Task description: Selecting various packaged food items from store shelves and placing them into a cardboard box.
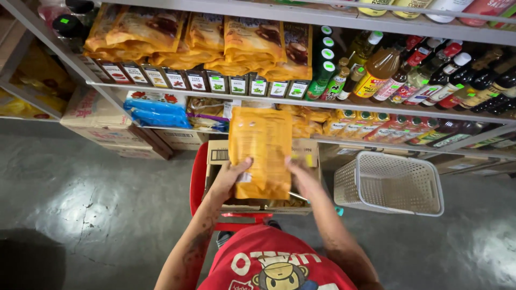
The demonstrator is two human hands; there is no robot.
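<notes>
You hold one orange pouch (260, 150) upright, its back panel facing you, above an open cardboard box (219, 156) that sits on a red stool (198, 180). Your left hand (230, 177) grips the pouch's lower left edge, fingers curled around it; your right hand (302, 174) clasps the lower right edge the same way. More pouches of the same colour lie inside the box, too hidden to count. On the upper shelf (161, 88), stacks of matching orange pouches (252, 40) lie in roughly five piles, above a row of about ten small spice boxes (207, 81). To the right stand four green-capped bottles (323, 64) and a crowd of sauce bottles (430, 78), too many to count. One empty white plastic basket (389, 182) rests on the grey concrete floor (80, 204), just right of the box. Two blue packets (153, 113) lie on the lower shelf beside stacked cartons (91, 115)
</notes>
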